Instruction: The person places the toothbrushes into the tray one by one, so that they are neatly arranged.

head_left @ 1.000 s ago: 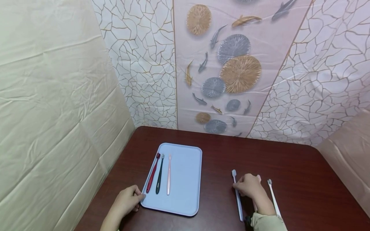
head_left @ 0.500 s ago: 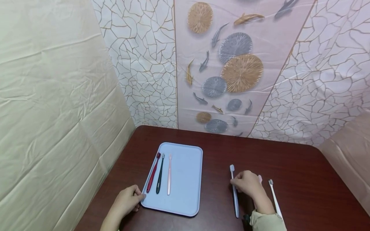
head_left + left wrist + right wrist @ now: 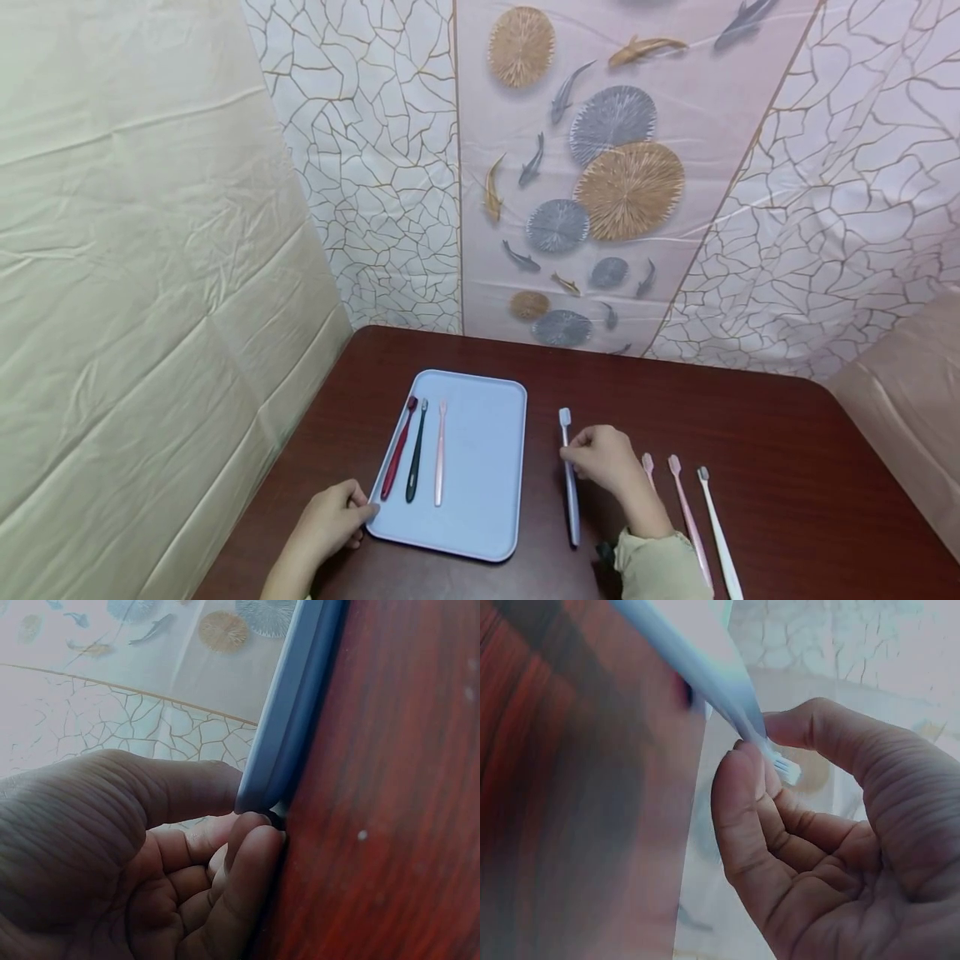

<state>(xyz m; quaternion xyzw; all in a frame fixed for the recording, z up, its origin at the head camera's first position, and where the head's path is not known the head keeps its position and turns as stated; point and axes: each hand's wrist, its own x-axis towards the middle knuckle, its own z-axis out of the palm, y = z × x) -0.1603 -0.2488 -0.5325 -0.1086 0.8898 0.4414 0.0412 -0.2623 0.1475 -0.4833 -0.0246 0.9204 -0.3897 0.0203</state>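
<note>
My right hand (image 3: 609,460) pinches a pale blue toothbrush (image 3: 573,510) by its upper handle, thumb against fingers. The brush is raised over the table, a little right of the tray, head pointing away from me. The right wrist view shows its handle (image 3: 697,664) and white bristles (image 3: 786,769) by the fingertips. At the near left corner of the light blue tray (image 3: 480,483), my left hand (image 3: 328,523) grips the rim (image 3: 289,712), thumb on top and fingers under it. On the tray lie a red toothbrush (image 3: 397,454), a dark green one (image 3: 416,458) and a pink one (image 3: 440,458).
Right of my right hand, two pink toothbrushes, the nearer one (image 3: 648,463) partly covered by my arm and the other (image 3: 686,508), lie beside a white toothbrush (image 3: 718,533) on the dark red-brown table (image 3: 795,467). Patterned cloth (image 3: 375,167) hangs behind.
My right hand has lifted the pale blue toothbrush and carried it left toward the tray, uncovering the pink toothbrushes. My left hand stays on the tray corner.
</note>
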